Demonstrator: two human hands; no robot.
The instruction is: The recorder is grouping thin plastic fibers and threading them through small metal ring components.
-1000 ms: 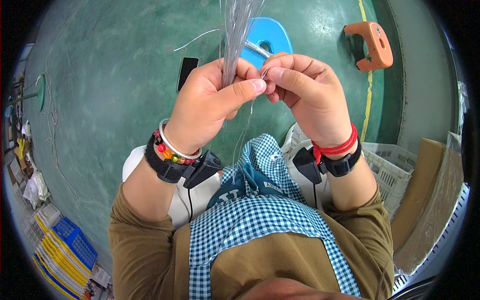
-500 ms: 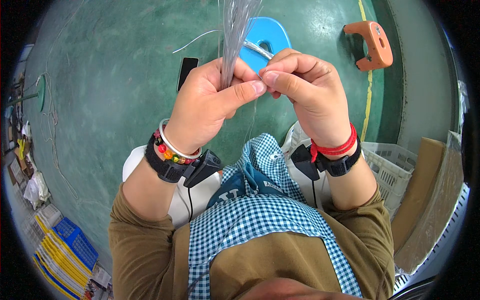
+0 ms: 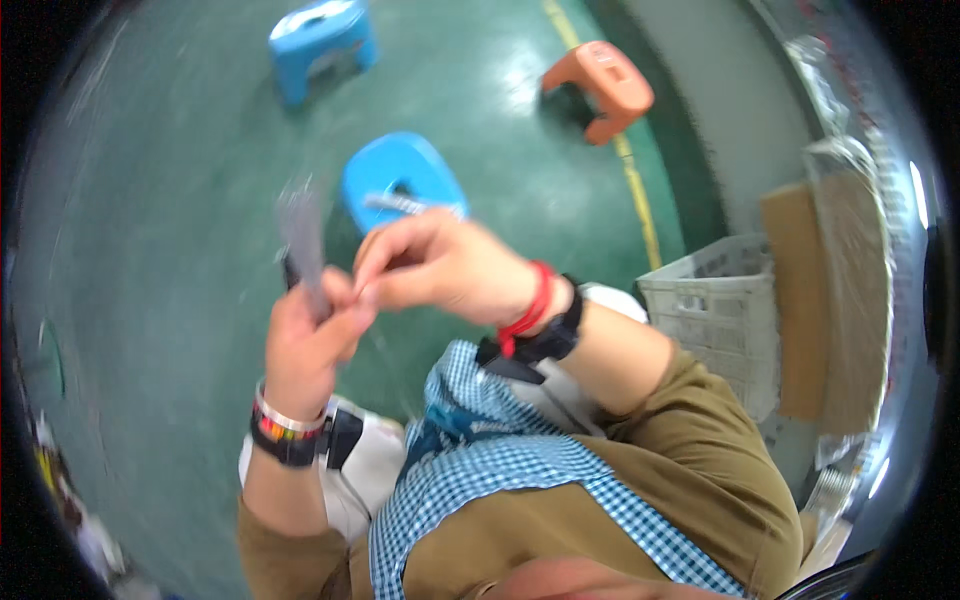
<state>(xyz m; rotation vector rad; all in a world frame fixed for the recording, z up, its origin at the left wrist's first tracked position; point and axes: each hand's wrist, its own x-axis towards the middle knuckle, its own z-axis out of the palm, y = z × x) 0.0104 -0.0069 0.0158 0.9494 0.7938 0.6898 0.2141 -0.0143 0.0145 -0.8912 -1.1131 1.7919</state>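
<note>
Compared with the earlier frames, the view has swung and is blurred. The near blue stool (image 3: 420,160) now shows further left, a second blue stool (image 3: 322,42) has come in at the top, and the stacked crates at lower left are no longer seen. The strand bundle (image 3: 303,235) remains in the left hand (image 3: 312,348), upright, its upper end now in view.

Surroundings: a pale wrapped length (image 3: 400,204) lies on the near stool's seat, below its hole and reaching toward the right edge. The right hand (image 3: 445,265) overlaps that stool's near edge in this view. An orange stool (image 3: 612,85) stands at the yellow floor line (image 3: 640,200); a white crate (image 3: 715,315) and upright cardboard (image 3: 800,300) stand at right. A dark object is partly masked by the bundle.

Hands: the left is curled around the bundle. The right has thumb and forefinger brought together at the left fingertips; whether a strand lies between them cannot be determined.
</note>
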